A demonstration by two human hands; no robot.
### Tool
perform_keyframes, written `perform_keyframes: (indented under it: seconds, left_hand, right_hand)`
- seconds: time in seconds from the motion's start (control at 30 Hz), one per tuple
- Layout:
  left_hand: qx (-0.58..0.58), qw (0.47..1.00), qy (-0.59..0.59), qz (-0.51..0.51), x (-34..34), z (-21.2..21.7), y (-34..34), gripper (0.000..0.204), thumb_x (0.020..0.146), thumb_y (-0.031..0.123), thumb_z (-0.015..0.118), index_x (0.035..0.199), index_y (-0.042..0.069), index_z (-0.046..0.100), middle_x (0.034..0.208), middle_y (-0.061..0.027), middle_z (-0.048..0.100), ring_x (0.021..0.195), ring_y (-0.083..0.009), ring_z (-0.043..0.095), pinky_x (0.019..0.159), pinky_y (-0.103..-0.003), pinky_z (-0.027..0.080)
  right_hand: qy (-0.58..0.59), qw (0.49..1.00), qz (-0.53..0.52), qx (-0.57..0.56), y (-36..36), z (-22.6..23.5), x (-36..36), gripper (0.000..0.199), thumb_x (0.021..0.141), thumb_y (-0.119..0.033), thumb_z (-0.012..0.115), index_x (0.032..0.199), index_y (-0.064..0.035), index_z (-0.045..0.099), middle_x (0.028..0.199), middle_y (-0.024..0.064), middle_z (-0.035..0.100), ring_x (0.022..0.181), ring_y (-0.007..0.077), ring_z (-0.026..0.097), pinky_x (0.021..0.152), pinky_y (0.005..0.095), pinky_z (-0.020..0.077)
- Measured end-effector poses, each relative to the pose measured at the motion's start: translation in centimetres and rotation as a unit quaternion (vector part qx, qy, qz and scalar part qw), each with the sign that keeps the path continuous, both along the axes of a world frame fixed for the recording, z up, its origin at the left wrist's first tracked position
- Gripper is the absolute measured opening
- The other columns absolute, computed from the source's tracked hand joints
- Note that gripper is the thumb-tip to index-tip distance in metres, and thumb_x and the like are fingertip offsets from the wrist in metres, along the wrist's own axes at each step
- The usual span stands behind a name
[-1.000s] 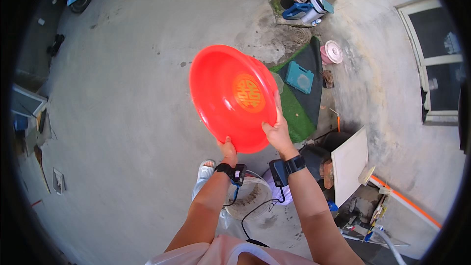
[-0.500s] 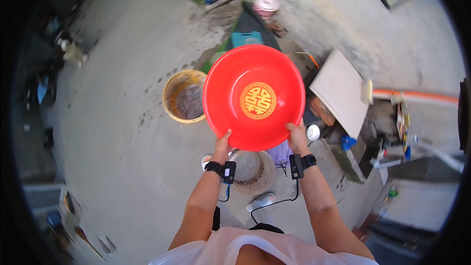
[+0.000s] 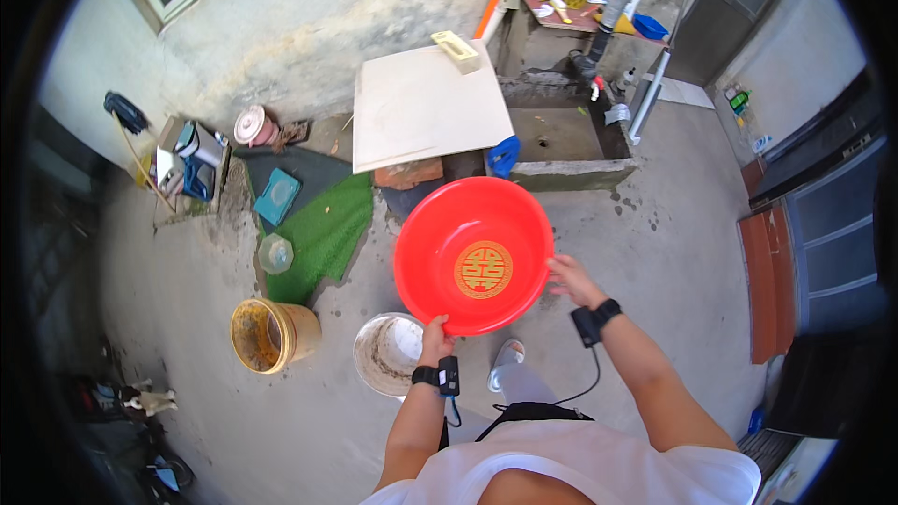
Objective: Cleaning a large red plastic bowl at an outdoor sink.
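A round red basin point(image 3: 435, 243) with a yellow round emblem on its bottom hangs in the air in front of me, its hollow side facing me. My left hand point(image 3: 436, 340) grips its near rim, thumb over the edge. On the right side of the rim my right hand point(image 3: 572, 281) is closed, its other fingers partly hidden behind the basin. Below and left of the basin, a dirty white bucket point(image 3: 374, 367) stands by my feet. A yellowish bucket point(image 3: 297, 333), stained inside, stands farther left.
Ahead, a pale board point(image 3: 421, 112) lies over bricks beside a concrete sink point(image 3: 561, 170) with a red-handled tap point(image 3: 597, 86). Green turf point(image 3: 323, 236) with a teal case point(image 3: 278, 196) lies at the left. A pink lidded pot point(image 3: 253, 125) stands by the wall.
My view has swung to the right, bringing the sink and wall in front of me. The basin has come along in both hands and now sits lower, slightly tilted.
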State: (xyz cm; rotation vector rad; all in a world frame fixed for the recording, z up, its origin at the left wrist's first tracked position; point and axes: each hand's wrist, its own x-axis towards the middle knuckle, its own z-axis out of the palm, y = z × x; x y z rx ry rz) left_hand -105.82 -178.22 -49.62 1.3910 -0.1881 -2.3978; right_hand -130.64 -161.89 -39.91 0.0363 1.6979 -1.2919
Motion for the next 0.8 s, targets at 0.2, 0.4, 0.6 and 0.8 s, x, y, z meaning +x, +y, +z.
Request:
perform_keyframes:
  seconds: [0.2,0.4,0.6,0.8]
  left_hand:
    - [-0.023,0.997,-0.016,-0.078,-10.3,-1.2,-2.5,0.026,0.076,0.004,0.049,0.101,0.007,0.047,0.085,-0.0076,0.06,0.068,-0.0222,0.062,0.049,-0.033,0.054]
    - [-0.075,0.995,-0.028,-0.052,-21.2,-1.9,-9.3,0.027,0.076,0.003,0.047,0.102,0.007,0.046,0.089,-0.0091,0.058,0.069,-0.0229,0.062,0.046,-0.032,0.054]
    - [-0.105,0.984,-0.118,-0.079,-30.6,-6.5,-17.2,0.022,0.076,0.009,0.05,0.097,0.006,0.046,0.086,-0.0103,0.057,0.066,-0.0257,0.06,0.043,-0.034,0.049]
    - [-0.126,0.99,-0.065,-0.014,-35.0,-12.0,-24.6,0.019,0.08,0.012,0.046,0.096,0.003,0.046,0.089,-0.0126,0.057,0.07,-0.026,0.059,0.052,-0.037,0.052]
  right_hand:
    - [0.035,0.967,-0.251,0.014,17.7,0.1,-8.4,0.03,0.081,-0.023,0.053,0.108,-0.0119,0.046,0.085,0.0031,0.057,0.076,0.0155,0.057,0.064,0.0348,0.0455]
    - [0.04,0.922,-0.385,0.011,20.9,1.5,-11.2,0.013,0.081,-0.022,0.053,0.092,-0.0159,0.05,0.073,-0.0008,0.055,0.07,0.0139,0.056,0.06,0.0333,0.0437]
    - [0.029,0.933,-0.355,0.048,17.2,2.4,-14.7,0.019,0.084,-0.03,0.051,0.089,-0.0123,0.053,0.073,-0.0005,0.055,0.071,0.014,0.056,0.064,0.0321,0.0427]
    - [0.007,0.963,-0.253,0.09,11.1,1.5,-18.8,0.031,0.086,-0.034,0.047,0.099,-0.006,0.053,0.086,0.0045,0.058,0.079,0.015,0.056,0.067,0.0296,0.0431]
